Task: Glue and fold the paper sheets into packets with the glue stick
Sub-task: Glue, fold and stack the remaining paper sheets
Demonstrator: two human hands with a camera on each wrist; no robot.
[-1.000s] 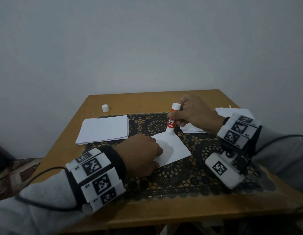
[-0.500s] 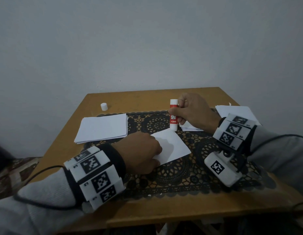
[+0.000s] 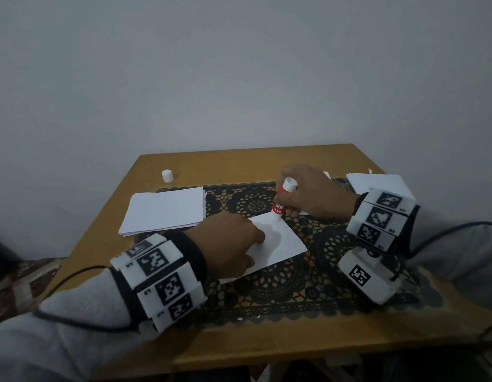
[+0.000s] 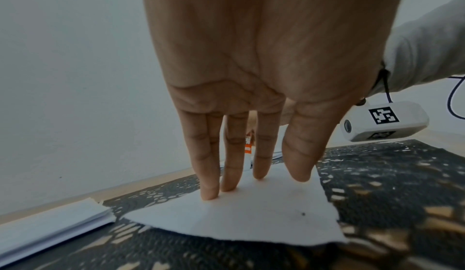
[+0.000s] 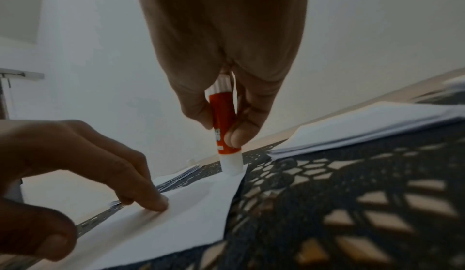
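Note:
A single white paper sheet [image 3: 280, 244] lies on the black lace mat [image 3: 280, 285] in the middle of the table. My left hand [image 3: 231, 241] presses on the sheet's left part with straight fingertips [image 4: 210, 192]. My right hand [image 3: 308, 194] grips the red and white glue stick [image 3: 280, 204], tip down on the sheet's far corner. In the right wrist view the glue stick [image 5: 226, 131] stands nearly upright with its white tip touching the paper sheet [image 5: 181, 214], thumb and fingers pinched round its red barrel. The left wrist view shows the paper sheet [image 4: 251, 214] under my fingers.
A stack of white sheets [image 3: 165, 210] lies at the left of the mat. More white paper [image 3: 377, 183] sits at the far right behind my right wrist. The glue stick's white cap [image 3: 167, 175] stands on the wooden table [image 3: 239, 164] at the far left.
The glue stick was upright just off the sheet's far edge half a second ago; now it tilts with its tip down on the sheet's far corner. My left hand stays pressing the sheet.

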